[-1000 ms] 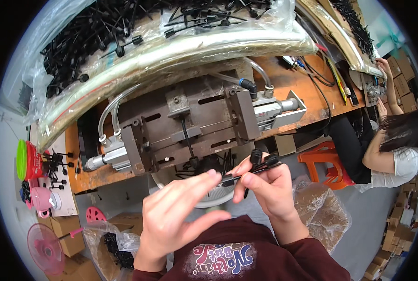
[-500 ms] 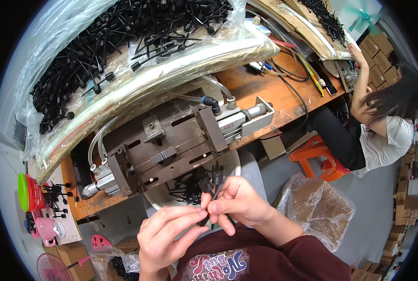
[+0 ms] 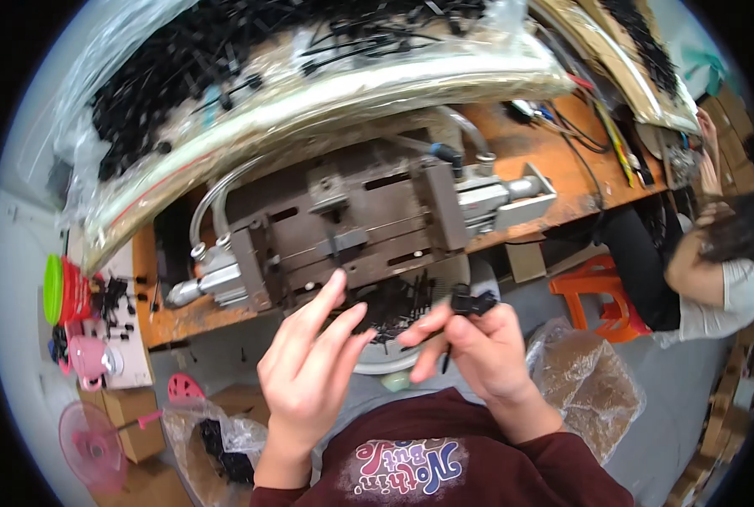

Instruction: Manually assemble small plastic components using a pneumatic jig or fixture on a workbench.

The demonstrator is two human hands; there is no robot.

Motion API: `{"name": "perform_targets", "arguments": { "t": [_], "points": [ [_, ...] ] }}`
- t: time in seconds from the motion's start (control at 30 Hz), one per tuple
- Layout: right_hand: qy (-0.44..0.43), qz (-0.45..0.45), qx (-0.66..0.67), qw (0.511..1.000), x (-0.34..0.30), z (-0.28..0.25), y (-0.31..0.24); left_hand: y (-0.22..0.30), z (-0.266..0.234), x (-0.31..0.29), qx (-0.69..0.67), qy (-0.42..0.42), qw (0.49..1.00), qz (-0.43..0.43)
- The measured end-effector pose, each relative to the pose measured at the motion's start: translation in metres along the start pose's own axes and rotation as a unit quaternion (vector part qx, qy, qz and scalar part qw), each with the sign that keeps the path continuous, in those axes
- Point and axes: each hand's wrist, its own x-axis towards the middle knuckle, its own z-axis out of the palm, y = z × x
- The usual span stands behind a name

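Orange-brown wood is seen along the desk, on which a brown metal frame is set between two cylinders with clear hoses attached. Across the middle of the frame, one thin black stick is laid over a small block. By the right hand, a few knobbed sticks are pinched between thumb and fingers in front of the frame, with a thin stem hanging below, near a white basket in which more sticks are heaped. Nothing is seen to be gripped by the left hand: its fingers are loosely spread, the tips pointed toward the near end of the thin black stick; whether that stick is touched cannot be told. Each stick can be judged light, with most weight gathered at the knob, so tipping toward that end is to be expected if it is held far down the stem. Hard, smooth plastic is suggested, so a firm pinch is likely to be borne without harm, though slim stems may be bent slightly and slid against one another when several are held together. A hold is best taken just below the knob, where slipping is checked by the wider shape.
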Motion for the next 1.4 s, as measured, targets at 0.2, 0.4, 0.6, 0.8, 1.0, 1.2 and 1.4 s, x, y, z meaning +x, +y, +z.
{"name": "perform_targets", "arguments": {
  "t": [0.2, 0.4, 0.6, 0.8, 1.0, 1.2, 1.4],
  "points": [
    [0.003, -0.054, -0.055, 0.997, -0.003, 0.002, 0.004, -0.013, 0.011, -0.001, 0.094, -0.046, 0.994, 0.005],
    [0.022, -0.060, -0.103, 0.993, -0.003, 0.004, -0.005, -0.014, 0.018, 0.006, 0.136, -0.066, 0.988, 0.024],
    [0.025, -0.106, -0.173, 0.979, -0.001, 0.007, -0.005, -0.019, 0.017, 0.011, 0.143, -0.076, 0.987, 0.019],
    [0.028, -0.170, -0.237, 0.956, -0.002, 0.010, -0.005, -0.017, 0.016, 0.012, 0.168, -0.096, 0.981, 0.004],
    [0.070, -0.304, -0.430, 0.847, 0.000, 0.009, -0.006, -0.017, 0.010, 0.011, 0.143, -0.094, 0.985, -0.007],
    [0.004, -0.395, -0.680, 0.618, 0.009, 0.006, -0.010, 0.009, -0.025, 0.010, -0.357, -0.159, 0.907, -0.159],
    [-0.051, -0.394, -0.717, 0.573, 0.021, 0.018, 0.000, 0.008, -0.021, 0.002, -0.355, -0.100, 0.919, -0.136]
  ]
}}
